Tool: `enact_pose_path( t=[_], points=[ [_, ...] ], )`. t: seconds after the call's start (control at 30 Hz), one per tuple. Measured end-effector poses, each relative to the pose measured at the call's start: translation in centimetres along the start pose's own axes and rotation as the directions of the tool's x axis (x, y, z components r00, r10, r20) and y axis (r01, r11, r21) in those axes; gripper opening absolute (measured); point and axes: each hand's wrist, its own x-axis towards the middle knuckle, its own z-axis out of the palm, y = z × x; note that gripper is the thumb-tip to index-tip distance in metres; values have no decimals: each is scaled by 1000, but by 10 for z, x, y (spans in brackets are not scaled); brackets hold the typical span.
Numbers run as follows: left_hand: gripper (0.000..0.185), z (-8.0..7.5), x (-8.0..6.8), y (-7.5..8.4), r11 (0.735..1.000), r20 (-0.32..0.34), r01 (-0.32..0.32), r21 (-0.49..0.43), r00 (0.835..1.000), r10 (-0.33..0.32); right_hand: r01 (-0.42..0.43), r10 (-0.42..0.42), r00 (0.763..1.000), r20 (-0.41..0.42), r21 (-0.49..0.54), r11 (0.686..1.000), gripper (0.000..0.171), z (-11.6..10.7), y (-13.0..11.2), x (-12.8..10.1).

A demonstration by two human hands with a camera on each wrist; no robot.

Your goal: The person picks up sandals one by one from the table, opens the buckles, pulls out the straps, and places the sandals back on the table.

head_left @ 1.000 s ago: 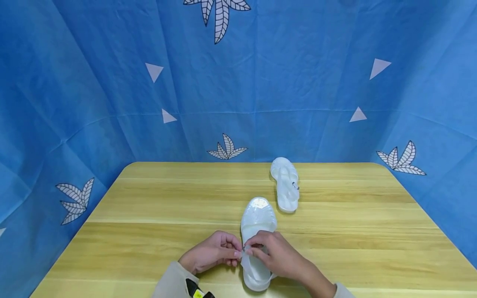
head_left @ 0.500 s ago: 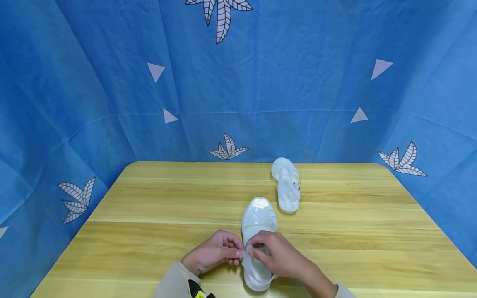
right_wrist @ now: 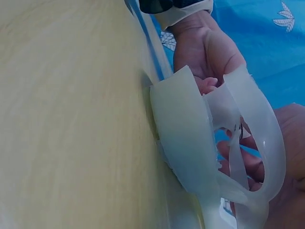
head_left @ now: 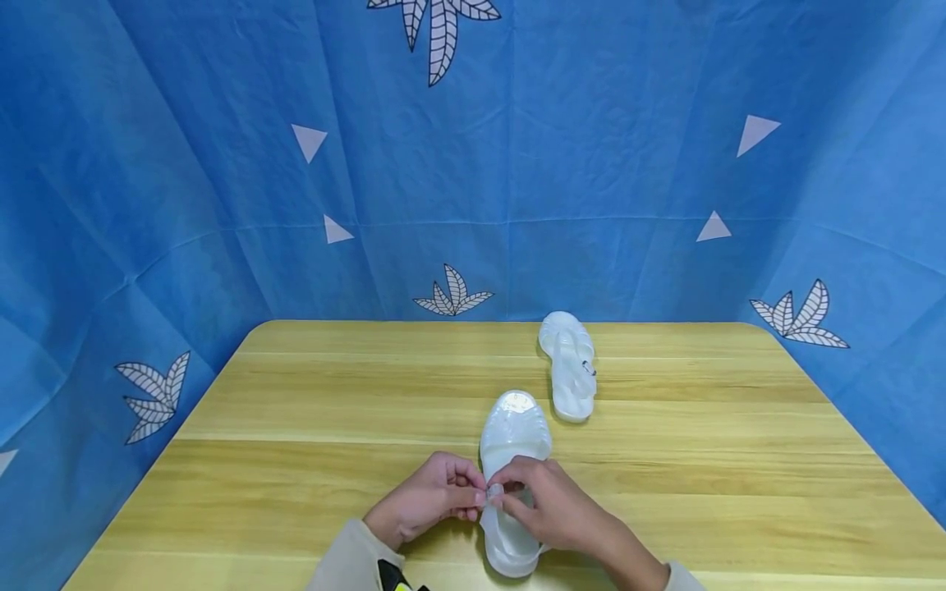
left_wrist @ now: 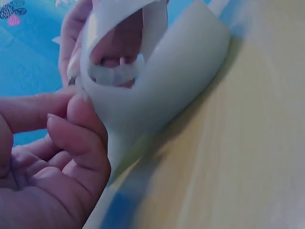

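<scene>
1. Blue cloth point(head_left: 222, 205) with white leaf and triangle prints hangs behind and to both sides of a wooden surface point(head_left: 296, 410) with rounded far corners.
2. Near the near edge, at centre, lies a translucent white sandal point(head_left: 513, 435), toe pointing far and heel close to the edge.
3. The left hand point(head_left: 429, 499) sits just left of the sandal; its fingers point(left_wrist: 78, 126) are curled, thumb and forefinger pinching the strap point(head_left: 493, 494) at the sandal's left side.
4. The right hand point(head_left: 550, 505) reaches over the sandal from the right; its fingers are bent and pinch the same strap, fingertips touching those of the left hand.
5. A second sandal point(head_left: 569, 365) lies farther off and slightly right, near the far edge, well apart from both hands.
6. Wide bare wood lies to the left and right of the hands, out to both side edges.
</scene>
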Motion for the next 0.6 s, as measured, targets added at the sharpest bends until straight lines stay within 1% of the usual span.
enact_pose_path(
  t=[0.1,0.23,0.27,0.33,0.4,0.6],
  points=[
    [16,3,-1,3,1000,-31,11,12,999,-10,2,-2,1000,-2,-10,1000,11,0,0,0],
    [3,6,-1,6,997,-70,15,69,998,-10,9,-9,1000,-2,-14,1000,11,-1,1,0],
    [5,7,0,7,996,-75,15,85,997,-9,11,-11,1000,-2,-17,1000,11,-2,1,-1],
    [14,7,1,7,994,-81,14,107,997,-6,22,-22,1000,-6,-26,999,11,-3,2,-1],
    [18,7,1,7,993,-83,17,117,997,-7,30,-30,999,-13,-34,999,11,-4,3,-1],
    [15,5,0,4,985,-86,63,158,995,-50,36,-36,999,-19,-31,999,10,-3,3,-2]
  ],
)
